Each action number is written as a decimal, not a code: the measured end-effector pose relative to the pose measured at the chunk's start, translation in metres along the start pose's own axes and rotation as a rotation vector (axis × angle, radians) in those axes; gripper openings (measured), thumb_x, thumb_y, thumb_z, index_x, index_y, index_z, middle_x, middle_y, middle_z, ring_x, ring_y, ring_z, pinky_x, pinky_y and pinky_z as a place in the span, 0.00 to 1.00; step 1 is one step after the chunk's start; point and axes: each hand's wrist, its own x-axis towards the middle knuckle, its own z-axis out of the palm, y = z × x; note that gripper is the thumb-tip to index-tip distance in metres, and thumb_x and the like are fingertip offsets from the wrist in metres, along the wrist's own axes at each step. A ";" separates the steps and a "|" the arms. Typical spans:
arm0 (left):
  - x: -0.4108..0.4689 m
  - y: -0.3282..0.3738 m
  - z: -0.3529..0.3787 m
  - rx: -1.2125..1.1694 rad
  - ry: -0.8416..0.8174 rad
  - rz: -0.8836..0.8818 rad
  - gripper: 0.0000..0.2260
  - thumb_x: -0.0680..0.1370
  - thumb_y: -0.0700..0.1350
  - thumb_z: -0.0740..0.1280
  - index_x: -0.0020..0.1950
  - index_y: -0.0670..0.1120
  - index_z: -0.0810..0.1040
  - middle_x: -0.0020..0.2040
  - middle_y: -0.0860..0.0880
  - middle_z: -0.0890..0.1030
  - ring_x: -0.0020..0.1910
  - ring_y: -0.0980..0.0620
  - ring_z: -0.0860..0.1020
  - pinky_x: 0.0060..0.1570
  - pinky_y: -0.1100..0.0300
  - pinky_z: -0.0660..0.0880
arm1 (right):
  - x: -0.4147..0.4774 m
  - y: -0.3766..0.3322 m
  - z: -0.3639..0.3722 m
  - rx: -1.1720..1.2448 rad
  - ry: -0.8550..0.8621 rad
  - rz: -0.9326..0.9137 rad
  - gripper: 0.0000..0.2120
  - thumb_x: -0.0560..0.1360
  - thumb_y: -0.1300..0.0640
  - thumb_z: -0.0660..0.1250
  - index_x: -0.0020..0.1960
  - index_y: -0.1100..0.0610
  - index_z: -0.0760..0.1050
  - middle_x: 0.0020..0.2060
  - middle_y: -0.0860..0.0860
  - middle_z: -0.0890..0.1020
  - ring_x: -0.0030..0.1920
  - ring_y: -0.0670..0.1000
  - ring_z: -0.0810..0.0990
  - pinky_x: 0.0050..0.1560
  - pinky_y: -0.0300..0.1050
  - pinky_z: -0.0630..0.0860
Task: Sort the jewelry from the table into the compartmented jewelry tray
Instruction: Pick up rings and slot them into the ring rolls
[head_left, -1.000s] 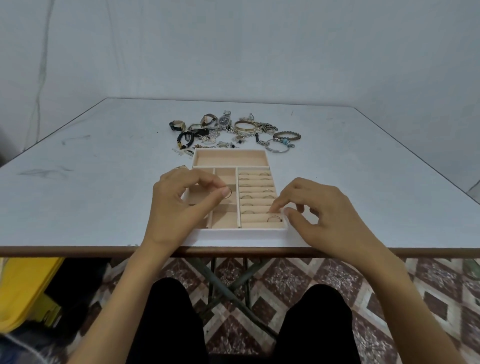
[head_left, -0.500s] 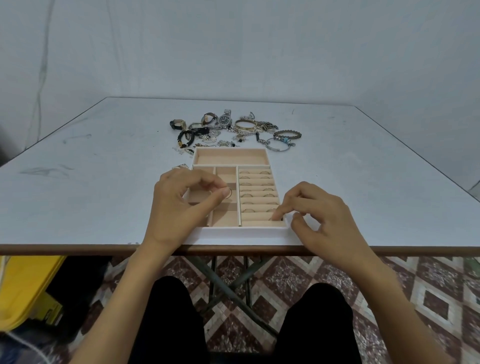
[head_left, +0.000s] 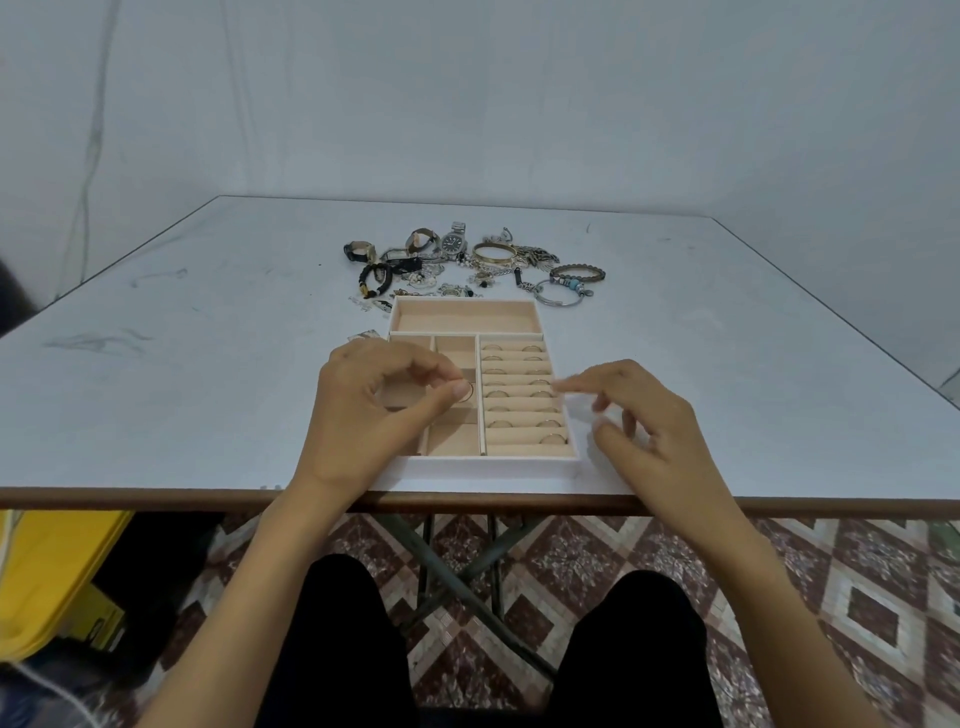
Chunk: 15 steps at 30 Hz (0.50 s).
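Observation:
A beige compartmented jewelry tray (head_left: 465, 323) lies near the table's front edge. Its right side has ring slots (head_left: 517, 395) with several rings set in them. My left hand (head_left: 371, 410) hovers over the tray's left compartments and pinches a thin gold ring (head_left: 469, 391) between thumb and forefinger. My right hand (head_left: 631, 421) is lifted just right of the ring slots, fingers loosely spread and blurred, holding nothing. Behind the tray lies a pile of jewelry (head_left: 467, 265): watches, bangles, bracelets, chains.
The white table (head_left: 208, 338) stretches wide to the left and right of the tray. A small clear item (head_left: 366, 335) lies by the tray's left rear corner. Under the table are folding legs (head_left: 457, 561), a tiled floor and a yellow bin (head_left: 47, 577).
My right hand has lifted off the lowest ring slot and drawn back to the right, leaving a ring there. My left hand still pinches its ring in about the same place.

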 end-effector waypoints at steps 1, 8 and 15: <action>0.001 0.001 0.000 0.002 -0.016 0.006 0.04 0.70 0.53 0.73 0.41 0.54 0.83 0.41 0.57 0.83 0.43 0.57 0.80 0.54 0.43 0.72 | 0.001 0.001 0.000 -0.063 -0.005 0.041 0.22 0.73 0.61 0.57 0.63 0.46 0.75 0.59 0.43 0.76 0.57 0.45 0.74 0.53 0.40 0.70; 0.005 0.007 0.005 0.101 -0.207 0.069 0.07 0.69 0.60 0.71 0.41 0.58 0.83 0.39 0.61 0.82 0.43 0.60 0.78 0.67 0.50 0.61 | 0.011 0.007 0.013 -0.640 -0.333 0.325 0.23 0.83 0.48 0.43 0.78 0.47 0.51 0.78 0.48 0.50 0.78 0.47 0.46 0.76 0.52 0.42; 0.010 0.013 0.006 0.313 -0.336 0.200 0.10 0.71 0.60 0.67 0.41 0.57 0.83 0.39 0.62 0.82 0.45 0.59 0.77 0.67 0.49 0.59 | 0.011 0.003 0.012 -0.617 -0.311 0.341 0.23 0.83 0.47 0.44 0.78 0.45 0.52 0.78 0.47 0.51 0.78 0.46 0.46 0.76 0.51 0.42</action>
